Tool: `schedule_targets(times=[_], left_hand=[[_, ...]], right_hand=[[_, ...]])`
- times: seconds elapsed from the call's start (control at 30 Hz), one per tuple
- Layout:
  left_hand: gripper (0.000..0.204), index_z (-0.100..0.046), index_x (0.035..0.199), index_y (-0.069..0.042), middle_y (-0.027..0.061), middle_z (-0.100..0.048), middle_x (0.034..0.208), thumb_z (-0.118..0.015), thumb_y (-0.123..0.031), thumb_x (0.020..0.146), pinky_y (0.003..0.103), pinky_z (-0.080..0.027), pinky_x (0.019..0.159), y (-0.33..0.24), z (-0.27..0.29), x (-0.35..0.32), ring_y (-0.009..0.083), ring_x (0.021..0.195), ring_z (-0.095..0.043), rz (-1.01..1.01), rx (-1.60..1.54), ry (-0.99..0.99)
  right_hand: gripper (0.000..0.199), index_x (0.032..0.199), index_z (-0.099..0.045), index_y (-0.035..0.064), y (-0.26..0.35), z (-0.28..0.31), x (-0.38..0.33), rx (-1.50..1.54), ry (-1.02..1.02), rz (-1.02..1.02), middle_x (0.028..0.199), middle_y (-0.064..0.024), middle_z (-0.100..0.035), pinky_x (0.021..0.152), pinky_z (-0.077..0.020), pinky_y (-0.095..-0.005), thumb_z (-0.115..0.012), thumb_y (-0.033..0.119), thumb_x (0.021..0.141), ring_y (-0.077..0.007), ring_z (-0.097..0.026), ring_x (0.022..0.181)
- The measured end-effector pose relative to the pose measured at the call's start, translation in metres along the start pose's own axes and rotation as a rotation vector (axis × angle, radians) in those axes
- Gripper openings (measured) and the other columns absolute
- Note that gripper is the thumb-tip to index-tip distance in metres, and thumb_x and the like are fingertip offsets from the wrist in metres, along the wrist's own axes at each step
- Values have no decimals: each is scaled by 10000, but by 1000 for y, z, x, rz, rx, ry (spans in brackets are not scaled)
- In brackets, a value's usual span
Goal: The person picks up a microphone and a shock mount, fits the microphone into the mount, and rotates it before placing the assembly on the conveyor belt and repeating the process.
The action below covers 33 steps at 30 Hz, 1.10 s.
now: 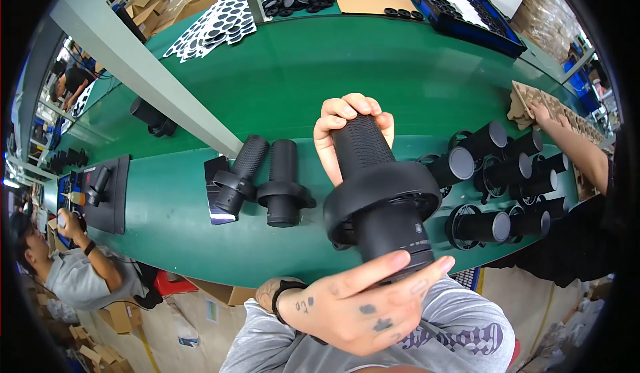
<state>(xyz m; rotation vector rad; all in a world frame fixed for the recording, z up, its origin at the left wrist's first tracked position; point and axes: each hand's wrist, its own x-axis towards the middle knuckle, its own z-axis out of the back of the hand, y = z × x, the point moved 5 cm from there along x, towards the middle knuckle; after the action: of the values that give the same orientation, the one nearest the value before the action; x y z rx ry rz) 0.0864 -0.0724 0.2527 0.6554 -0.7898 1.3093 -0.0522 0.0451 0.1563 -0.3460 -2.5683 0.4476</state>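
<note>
A black microphone [363, 153] with a textured mesh barrel and a wide ring collar is held tilted in front of me, above the table's near side. My left hand [367, 306], with a black band at its wrist, grips the smooth lower end with closed fingers. Around the mesh top wraps my right hand [357, 110], its fingers curled over the end; its arm is hidden behind the microphone. Two similar microphones, a leaning one [243, 173] and a straight one [283, 183], rest on the table to the left. The leaning one lies partly over a dark flat box [220, 200].
Several cylinders [460, 163] with round grey ends and ring mounts stand at right, near another person's arm [573, 146] on a cardboard tray [557, 110]. A slanting metal post [147, 60] rises at left. Sticker sheets [213, 26] and a blue-black crate [460, 13] lie far back.
</note>
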Motion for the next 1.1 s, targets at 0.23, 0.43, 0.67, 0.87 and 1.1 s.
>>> schedule_targets(times=[0.23, 0.43, 0.67, 0.87, 1.1], left_hand=[[113, -593, 701, -44, 49, -599, 807, -550, -119, 773, 499, -401, 1043, -7, -16, 2, 291, 1126, -592, 14, -175, 39], [119, -606, 714, -33, 42, -586, 788, -556, -130, 762, 520, -385, 1061, -7, -16, 0, 286, 1114, -594, 3, -182, 54], [82, -622, 722, -113, 50, -689, 979, -566, -117, 781, 463, -422, 987, -6, -18, 4, 132, 1063, -613, 6, -185, 163], [152, -632, 751, -16, 66, -628, 820, -554, -146, 765, 529, -372, 1071, -4, -15, -7, 278, 1105, -589, 39, -190, 66], [59, -639, 806, -165, -31, -700, 949, -675, -144, 763, 491, -420, 971, 4, 3, 7, 137, 1008, -638, 78, -36, 40]], right_hand=[[43, 723, -617, 80, -17, -6, -6, 116, -160, -51, 792, 20, -611, 722, -497, -301, -583, 74, 749, -152, -547, 805], [45, 737, -624, 83, -29, -6, -6, 197, -146, -102, 797, 36, -620, 734, -504, -298, -587, 68, 757, -140, -554, 810], [39, 737, -623, 85, -29, -8, -7, 287, -134, -135, 798, 37, -621, 735, -504, -296, -593, 67, 752, -138, -554, 812], [34, 737, -622, 87, -45, -1, -7, 381, -140, -179, 798, 38, -622, 736, -503, -295, -598, 66, 749, -137, -553, 814], [128, 815, -605, 60, 9, 0, 3, 81, -15, -1, 892, -60, -584, 778, -502, -373, -533, 154, 767, -231, -525, 878]])
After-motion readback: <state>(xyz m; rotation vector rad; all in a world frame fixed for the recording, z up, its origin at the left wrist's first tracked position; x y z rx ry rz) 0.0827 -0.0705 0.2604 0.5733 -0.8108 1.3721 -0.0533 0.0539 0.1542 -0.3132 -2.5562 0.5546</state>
